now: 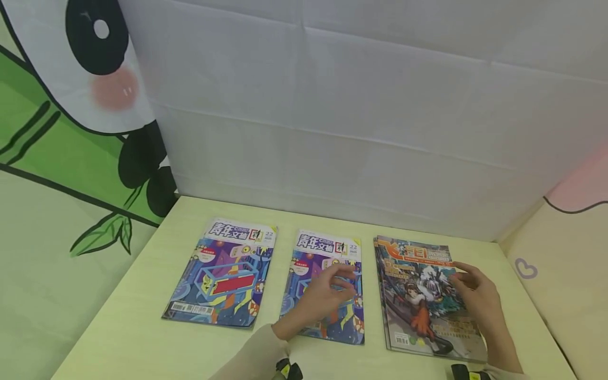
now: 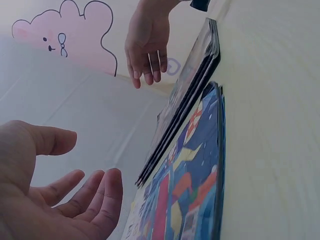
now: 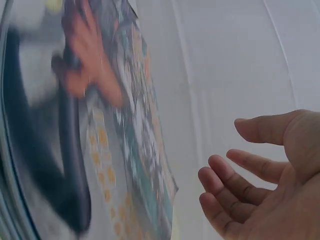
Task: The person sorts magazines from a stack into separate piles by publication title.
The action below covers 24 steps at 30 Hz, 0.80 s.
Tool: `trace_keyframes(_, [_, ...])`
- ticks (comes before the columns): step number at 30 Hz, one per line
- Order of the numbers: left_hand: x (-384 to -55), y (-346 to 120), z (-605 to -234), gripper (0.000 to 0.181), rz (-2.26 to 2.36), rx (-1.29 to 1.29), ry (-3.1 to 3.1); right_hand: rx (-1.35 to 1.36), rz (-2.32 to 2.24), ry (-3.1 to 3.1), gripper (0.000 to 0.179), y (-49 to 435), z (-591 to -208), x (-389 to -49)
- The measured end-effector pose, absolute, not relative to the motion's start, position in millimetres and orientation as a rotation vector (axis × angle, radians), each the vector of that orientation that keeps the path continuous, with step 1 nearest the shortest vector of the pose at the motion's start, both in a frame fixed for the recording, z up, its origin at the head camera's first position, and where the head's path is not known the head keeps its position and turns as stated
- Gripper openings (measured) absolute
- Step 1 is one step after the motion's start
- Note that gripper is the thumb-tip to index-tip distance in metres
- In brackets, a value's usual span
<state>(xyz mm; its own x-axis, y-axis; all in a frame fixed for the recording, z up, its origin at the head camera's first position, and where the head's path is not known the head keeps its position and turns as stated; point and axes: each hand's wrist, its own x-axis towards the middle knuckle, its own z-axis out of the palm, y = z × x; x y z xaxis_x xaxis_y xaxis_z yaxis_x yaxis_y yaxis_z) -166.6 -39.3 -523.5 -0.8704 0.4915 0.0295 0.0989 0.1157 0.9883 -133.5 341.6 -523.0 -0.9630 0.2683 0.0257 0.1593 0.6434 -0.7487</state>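
Note:
Three groups of magazines lie on the pale yellow table. My left hand hovers over the middle magazine, which has a purple and blue cover, and covers part of it. Its fingers are loosely bent with nothing between them, as the left wrist view also shows. On the right lies a stack of magazines with a dark comic-style cover and orange lettering. My right hand is above that stack's right edge, thumb and fingers apart and holding nothing. In the right wrist view the dark cover stands beside the relaxed fingers.
Another magazine with the same purple and blue cover lies on the left of the table. A white cloth wall rises behind the table's back edge. Printed cartoon curtains hang at the left and right.

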Motion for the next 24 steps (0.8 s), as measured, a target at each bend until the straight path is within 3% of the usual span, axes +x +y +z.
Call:
trace_keyframes(8, [-175,-89,-517,0.046,1.785,0.62,2.281,-0.282,1.232,-2.697,0.051,301,-509,-133])
trace_keyframes(24, [-193,-153,-495,0.047,1.843,0.318,2.444,-0.148,1.323,-2.655,0.049,234,-490,-126])
